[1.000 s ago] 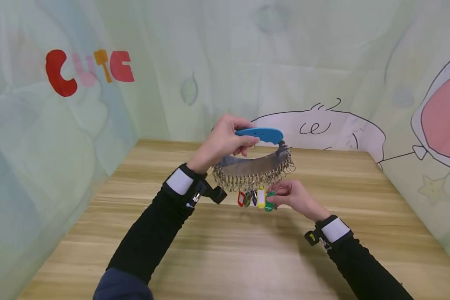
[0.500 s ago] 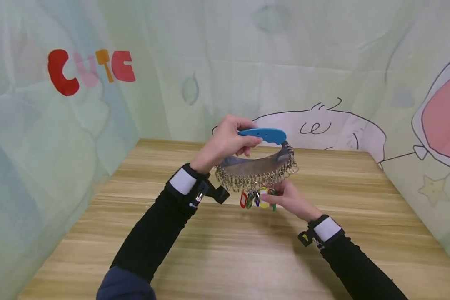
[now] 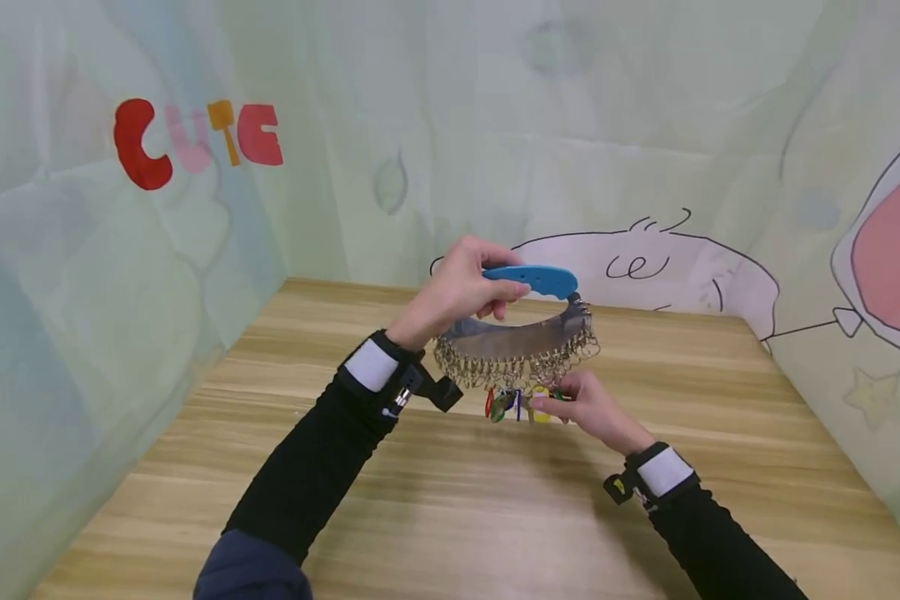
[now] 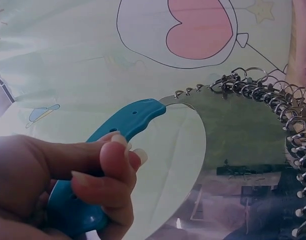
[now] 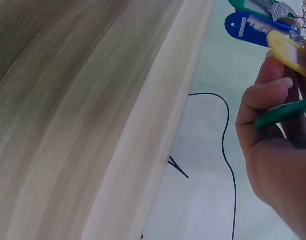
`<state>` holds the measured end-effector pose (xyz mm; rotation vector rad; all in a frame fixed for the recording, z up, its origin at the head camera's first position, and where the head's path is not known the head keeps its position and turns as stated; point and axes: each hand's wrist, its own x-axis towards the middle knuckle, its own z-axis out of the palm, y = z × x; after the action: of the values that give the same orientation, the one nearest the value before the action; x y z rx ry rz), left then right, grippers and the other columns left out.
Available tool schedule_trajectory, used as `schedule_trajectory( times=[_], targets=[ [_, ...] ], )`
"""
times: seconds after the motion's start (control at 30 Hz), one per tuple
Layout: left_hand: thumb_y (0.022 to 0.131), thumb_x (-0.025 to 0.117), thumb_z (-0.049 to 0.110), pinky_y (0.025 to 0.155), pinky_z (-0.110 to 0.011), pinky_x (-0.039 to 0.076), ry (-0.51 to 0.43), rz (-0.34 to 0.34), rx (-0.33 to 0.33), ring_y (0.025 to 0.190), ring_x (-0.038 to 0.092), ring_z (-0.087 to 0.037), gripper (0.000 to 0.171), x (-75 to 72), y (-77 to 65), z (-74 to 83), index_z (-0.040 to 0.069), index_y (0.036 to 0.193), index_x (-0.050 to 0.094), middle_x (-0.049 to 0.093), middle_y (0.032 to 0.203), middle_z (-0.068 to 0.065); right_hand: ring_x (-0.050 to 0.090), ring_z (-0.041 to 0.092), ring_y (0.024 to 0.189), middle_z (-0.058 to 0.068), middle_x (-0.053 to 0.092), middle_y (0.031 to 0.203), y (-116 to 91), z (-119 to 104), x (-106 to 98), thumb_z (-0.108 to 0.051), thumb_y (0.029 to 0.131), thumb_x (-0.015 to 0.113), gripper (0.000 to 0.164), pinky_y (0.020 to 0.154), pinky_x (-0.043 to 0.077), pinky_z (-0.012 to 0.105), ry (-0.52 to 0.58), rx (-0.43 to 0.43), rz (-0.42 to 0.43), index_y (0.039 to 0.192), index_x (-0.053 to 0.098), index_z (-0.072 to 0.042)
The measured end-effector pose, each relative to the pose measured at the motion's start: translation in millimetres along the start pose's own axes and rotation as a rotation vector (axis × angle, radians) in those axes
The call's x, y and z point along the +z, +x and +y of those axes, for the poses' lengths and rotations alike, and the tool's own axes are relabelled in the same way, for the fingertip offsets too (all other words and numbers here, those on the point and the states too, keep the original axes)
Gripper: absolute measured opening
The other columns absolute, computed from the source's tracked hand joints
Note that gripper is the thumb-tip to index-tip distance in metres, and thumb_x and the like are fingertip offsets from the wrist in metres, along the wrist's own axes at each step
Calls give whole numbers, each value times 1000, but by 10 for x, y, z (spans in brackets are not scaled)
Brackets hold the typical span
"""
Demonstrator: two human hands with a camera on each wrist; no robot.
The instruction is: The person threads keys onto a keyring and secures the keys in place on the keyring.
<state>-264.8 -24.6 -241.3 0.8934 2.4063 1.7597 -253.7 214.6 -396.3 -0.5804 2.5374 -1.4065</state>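
My left hand (image 3: 457, 287) grips the blue handle (image 3: 536, 279) of a crescent-shaped metal key holder (image 3: 517, 340), raised over the table. Rows of small metal clips (image 3: 480, 367) line its curved lower edge. Key tags dangle below the middle: a red tag (image 3: 489, 403), a blue tag (image 3: 518, 406) and green ones among them. My right hand (image 3: 598, 410) pinches a yellow key tag (image 5: 288, 52), whose far part the right wrist view cuts off. Against those fingers lies a green key tag (image 5: 285, 112). In the left wrist view, curled fingers wrap the handle.
A wooden table (image 3: 450, 508) spreads beneath both hands. Printed cloth walls (image 3: 390, 100) stand behind it and at both sides. Each wrist wears a black strap with a small camera (image 3: 442, 393).
The right hand has shifted from the green tag to the yellow one beside it on the left. Tags have swung and turned. The left hand keeps its hold, and the head view has tilted slightly.
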Motion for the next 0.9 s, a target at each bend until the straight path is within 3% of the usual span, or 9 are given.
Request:
schedule_trajectory(
  times=[0.3,0.53,0.67,0.8,0.9],
  targets=[
    [88,67,4,43,-20,35,-10,-1,1,45,51,-12,9,8,7,-35,2,96,69,58,65,-6,38,10,56,-3,41,60,-16,-6,15,-34,88,69,39,53,34,21,-3,42,4,72,58,1],
    [89,67,7,43,-20,35,-6,0,3,45,51,-12,10,-7,-5,-9,2,98,69,58,66,-6,37,9,55,-4,39,59,4,-14,-1,-32,87,70,36,53,33,21,1,37,6,67,54,-8],
    [88,67,6,43,-21,35,-5,4,0,45,51,-12,10,-16,-6,-2,2,97,69,58,65,-6,36,9,54,-5,38,59,17,-21,2,-32,88,69,36,53,32,21,-10,22,1,67,54,-7],
    [88,67,5,43,-21,35,-10,11,0,45,50,-11,10,-20,1,-3,1,97,69,58,64,-6,46,13,65,4,52,71,44,-22,15,-30,89,66,30,61,39,25,-24,37,-8,83,63,-1],
    [88,67,5,43,-21,35,-13,14,1,44,50,-11,11,-19,9,-7,1,98,69,58,64,-5,56,18,86,11,63,99,79,-23,50,-32,86,68,40,74,47,31,-1,97,-8,110,63,0]
  ],
)
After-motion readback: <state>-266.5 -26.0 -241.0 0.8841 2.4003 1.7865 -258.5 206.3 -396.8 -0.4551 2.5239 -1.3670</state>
